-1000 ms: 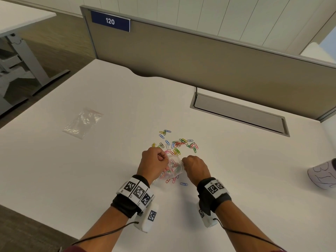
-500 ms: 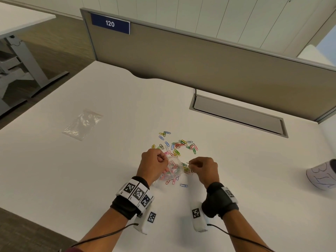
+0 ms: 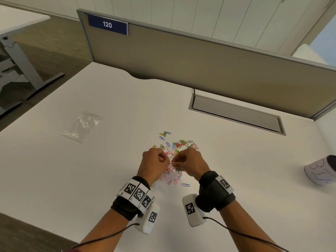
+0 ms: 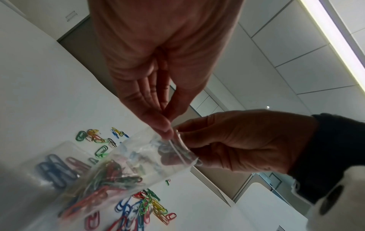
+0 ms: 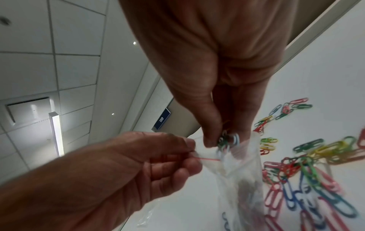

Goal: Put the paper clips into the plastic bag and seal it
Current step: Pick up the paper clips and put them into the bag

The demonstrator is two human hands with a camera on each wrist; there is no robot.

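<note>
1. Head view: I'm seeing both hands meeting over the near-centre of the white desk [image 3: 101, 99]. The left hand [image 3: 154, 165] is pinching the rim of the plastic bag [image 3: 168, 174], and the right hand [image 3: 190, 163] is pinching a small bunch of clips at the bag's mouth. The bag is hanging between the wrists, bottom on the desk. Loose paper clips [image 3: 179, 143] are lying just beyond the knuckles, with a few more nearer me beside the bag. A second, flat bag [image 3: 81, 125] is sitting well apart to the left. A paper roll [image 3: 320, 172] is lying at the right edge.
2. Left wrist view: the left hand's fingers [image 4: 158, 118] are gripping the bag's top edge with thumb against forefinger. The bag [image 4: 110, 175] is holding many coloured clips already, and its mouth is standing open.
3. Right wrist view: the right hand's thumb and fingers are clamping a clip bunch [image 5: 227, 140] right at the bag opening. The red seal line [image 5: 207, 159] is showing at the rim next to the left fingertips.
</note>
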